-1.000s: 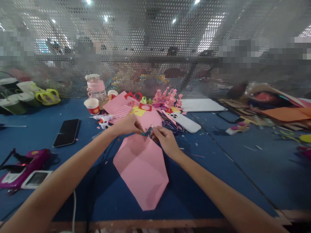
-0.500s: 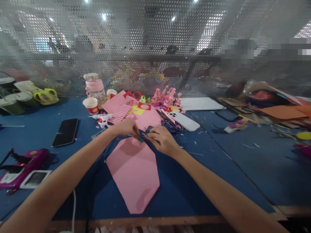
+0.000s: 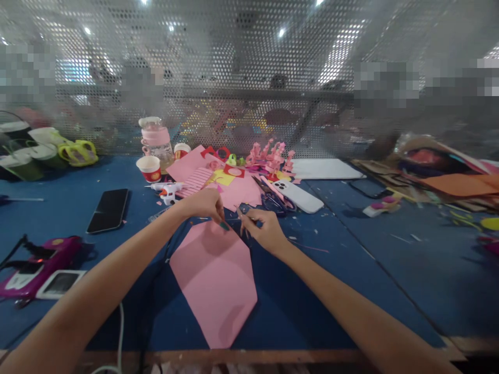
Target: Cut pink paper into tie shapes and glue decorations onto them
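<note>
A large pink sheet of paper [image 3: 215, 285] with cut-off corners lies flat on the blue table in front of me. My left hand [image 3: 210, 204] is at its far edge, fingers bent and closed on the paper there. Just right of that edge, my right hand [image 3: 264, 228] is raised slightly, with thumb and fingers pinched together. A small pale tip shows at its fingertips, too small to name. Beyond my hands, dark-handled scissors [image 3: 273, 201] rest beside a white phone [image 3: 299, 196].
A glue gun [image 3: 168, 192], a paper cup [image 3: 149, 169] and a bottle [image 3: 156, 140] stand left of a pile of coloured paper [image 3: 241, 192]. A black phone [image 3: 108, 211] and a purple device [image 3: 42, 265] lie further left. Perforated metal [image 3: 249, 114] closes off the back.
My right hand has moved slightly right, away from my left fingers, and the gap between them is wider. My left hand stays at the sheet's far edge. The view has shifted a little.
</note>
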The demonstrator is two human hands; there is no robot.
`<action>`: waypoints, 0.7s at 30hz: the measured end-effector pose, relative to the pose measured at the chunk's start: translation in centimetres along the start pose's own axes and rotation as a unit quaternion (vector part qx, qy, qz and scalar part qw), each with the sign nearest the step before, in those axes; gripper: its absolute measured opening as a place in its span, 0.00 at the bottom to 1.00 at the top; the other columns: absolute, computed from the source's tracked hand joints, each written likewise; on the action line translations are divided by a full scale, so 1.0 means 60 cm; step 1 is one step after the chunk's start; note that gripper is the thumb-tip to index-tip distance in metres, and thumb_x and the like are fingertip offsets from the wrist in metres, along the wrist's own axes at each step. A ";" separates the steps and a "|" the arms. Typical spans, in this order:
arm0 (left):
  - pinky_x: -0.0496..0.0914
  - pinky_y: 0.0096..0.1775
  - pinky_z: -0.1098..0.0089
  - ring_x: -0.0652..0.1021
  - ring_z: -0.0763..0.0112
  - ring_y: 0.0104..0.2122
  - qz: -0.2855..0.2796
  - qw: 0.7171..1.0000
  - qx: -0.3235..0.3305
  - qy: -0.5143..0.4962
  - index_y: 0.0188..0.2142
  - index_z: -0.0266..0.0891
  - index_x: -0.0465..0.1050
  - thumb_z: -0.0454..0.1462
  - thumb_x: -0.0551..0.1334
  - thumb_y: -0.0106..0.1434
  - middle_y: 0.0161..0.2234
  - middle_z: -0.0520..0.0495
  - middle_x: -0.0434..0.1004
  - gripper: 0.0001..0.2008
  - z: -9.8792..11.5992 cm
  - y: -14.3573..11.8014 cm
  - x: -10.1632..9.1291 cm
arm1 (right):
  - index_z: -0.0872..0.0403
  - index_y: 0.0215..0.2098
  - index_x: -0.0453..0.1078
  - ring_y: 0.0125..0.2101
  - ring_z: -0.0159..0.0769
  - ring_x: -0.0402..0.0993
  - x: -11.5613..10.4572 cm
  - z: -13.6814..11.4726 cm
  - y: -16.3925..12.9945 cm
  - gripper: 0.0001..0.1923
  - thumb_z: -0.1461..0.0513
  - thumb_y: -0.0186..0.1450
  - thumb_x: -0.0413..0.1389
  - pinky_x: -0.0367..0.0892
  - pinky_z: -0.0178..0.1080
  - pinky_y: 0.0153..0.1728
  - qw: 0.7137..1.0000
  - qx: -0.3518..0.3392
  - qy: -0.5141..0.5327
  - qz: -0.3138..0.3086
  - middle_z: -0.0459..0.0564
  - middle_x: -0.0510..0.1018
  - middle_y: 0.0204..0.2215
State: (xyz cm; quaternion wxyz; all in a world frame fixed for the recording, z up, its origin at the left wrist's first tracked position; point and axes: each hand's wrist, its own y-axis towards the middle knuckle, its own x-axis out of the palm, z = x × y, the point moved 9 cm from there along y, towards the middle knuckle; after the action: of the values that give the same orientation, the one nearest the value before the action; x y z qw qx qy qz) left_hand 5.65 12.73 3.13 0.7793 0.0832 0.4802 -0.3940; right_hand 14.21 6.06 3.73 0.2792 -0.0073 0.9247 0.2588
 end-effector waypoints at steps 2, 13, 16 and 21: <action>0.60 0.26 0.76 0.69 0.77 0.19 -0.009 1.000 -0.006 0.007 0.20 0.37 0.77 0.30 0.66 0.40 0.16 0.54 0.72 0.04 -0.001 -0.001 0.001 | 0.53 0.13 0.65 0.15 0.28 0.64 0.003 0.003 0.001 0.21 0.57 0.62 0.48 0.58 0.32 0.19 1.000 0.010 0.013 -0.007 0.45 0.69 0.12; 0.60 0.25 0.76 0.66 0.78 0.17 -0.025 0.998 -0.053 0.029 0.20 0.36 0.76 0.33 0.66 0.42 0.12 0.56 0.66 0.02 0.004 -0.018 -0.010 | 0.53 0.19 0.69 0.21 0.32 0.68 -0.015 -0.013 -0.005 0.14 0.59 0.61 0.51 0.63 0.36 0.25 0.995 -0.073 -0.034 0.066 0.47 0.73 0.17; 0.60 0.24 0.76 0.65 0.78 0.16 -0.028 0.997 -0.061 0.030 0.22 0.36 0.76 0.32 0.64 0.43 0.11 0.57 0.64 0.03 0.007 -0.022 -0.011 | 0.52 0.20 0.70 0.22 0.33 0.69 -0.016 -0.019 -0.009 0.13 0.59 0.61 0.51 0.64 0.36 0.26 0.991 -0.098 -0.051 0.076 0.48 0.74 0.19; 0.61 0.25 0.76 0.65 0.79 0.16 -0.042 0.997 -0.056 0.032 0.23 0.37 0.77 0.31 0.65 0.43 0.12 0.57 0.66 0.04 0.005 -0.020 -0.006 | 0.52 0.21 0.69 0.23 0.33 0.69 -0.009 -0.024 -0.011 0.13 0.59 0.61 0.50 0.64 0.37 0.27 0.990 -0.115 -0.061 0.056 0.48 0.73 0.19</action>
State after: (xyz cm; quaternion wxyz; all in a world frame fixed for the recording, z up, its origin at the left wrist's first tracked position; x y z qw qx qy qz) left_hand 4.90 11.97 3.89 0.7499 0.0315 0.5291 -0.3958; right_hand 14.03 4.73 4.69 0.3174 0.0282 0.8689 0.3789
